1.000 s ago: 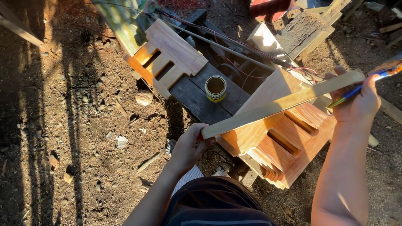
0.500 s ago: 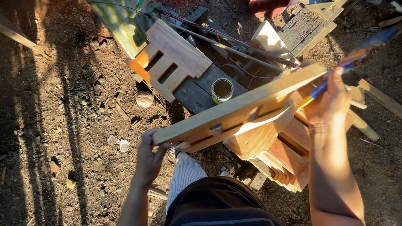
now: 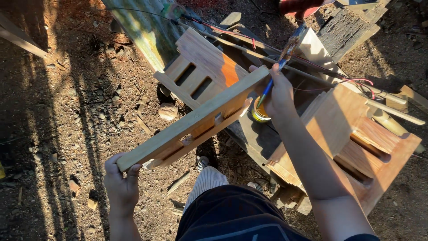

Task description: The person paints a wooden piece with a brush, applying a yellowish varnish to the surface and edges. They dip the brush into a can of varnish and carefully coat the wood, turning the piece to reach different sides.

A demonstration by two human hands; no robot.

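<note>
Above dirt ground (image 3: 62,111), slatted wooden panel (image 3: 191,122) swung further left, lower end dropped. Left hand (image 3: 121,183) clamps low end; right hand (image 3: 280,91) grips top edge plus paintbrush (image 3: 281,62), over small tin (image 3: 259,112).

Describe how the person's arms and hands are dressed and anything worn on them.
Both arms are bare up to the picture's lower edge: no sleeves, gloves, watch or rings show. The left hand and the right hand are uncovered, partly sunlit and partly shaded.

A single head-worn camera looks steeply down, close above the person's outstretched arms and the dirt ground (image 3: 53,134)
</note>
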